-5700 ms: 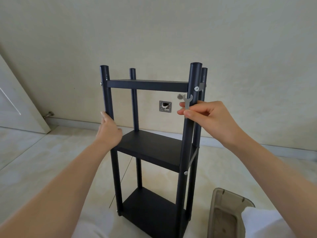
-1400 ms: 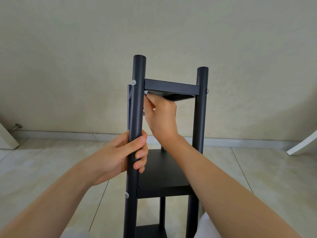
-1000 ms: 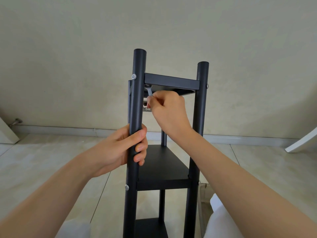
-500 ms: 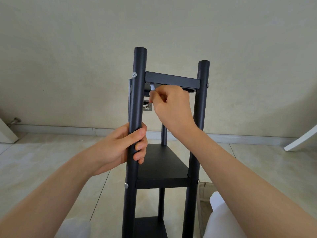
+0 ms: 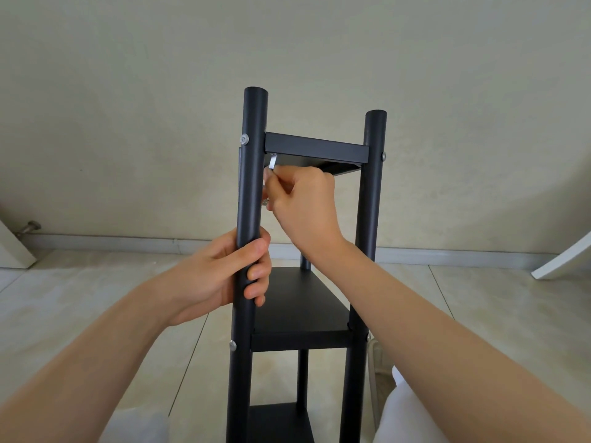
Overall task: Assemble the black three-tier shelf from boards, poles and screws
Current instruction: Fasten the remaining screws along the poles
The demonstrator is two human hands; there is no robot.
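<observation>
1. The black three-tier shelf [image 5: 300, 314] stands upright on the floor; my left hand [image 5: 220, 276] wraps its near-left pole [image 5: 248, 219].
2. My right hand [image 5: 303, 199] pinches a small wrench [image 5: 272, 162] under the top board [image 5: 316, 150].
3. I judge this final tightening; next, turn the wrench while steadying.

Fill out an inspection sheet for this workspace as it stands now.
Surface: pale tiled floor; the shelf stands on it.
Job's things: three boards between upright poles; silver screws on poles; small wrench under the top board.
Clutter: translucent bin edge behind right arm.
Grippers: left hand grips the front-left pole; right hand pinches the wrench.
Cables: nothing seen.
Surroundings: beige wall, baseboard, door stopper.
</observation>
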